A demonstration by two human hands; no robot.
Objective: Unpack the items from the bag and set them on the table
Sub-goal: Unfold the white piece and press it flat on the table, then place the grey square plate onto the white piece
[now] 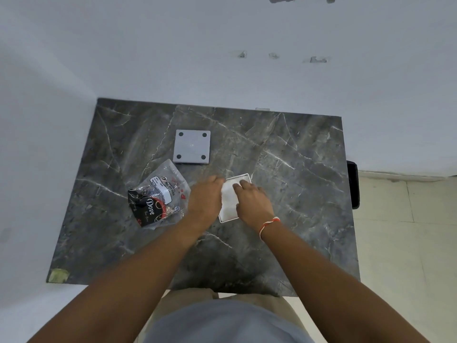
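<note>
A flat white square item (230,203) with a raised rim lies on the dark marble table (284,169), near its middle. My left hand (205,198) grips its left edge, fingers curled over the top-left corner. My right hand (252,203) rests on its right side with fingers laid flat on top. Both hands hide much of the item. A crumpled clear plastic bag (158,196) with a black and red "Dove" label lies just left of my left hand. A grey square plate (192,147) with four dark corner holes lies flat behind the bag.
The table stands in a corner against white walls at the back and left. A patch of green tape (58,275) marks its front-left corner. A black object (353,184) sticks out past the right edge. Tiled floor lies to the right.
</note>
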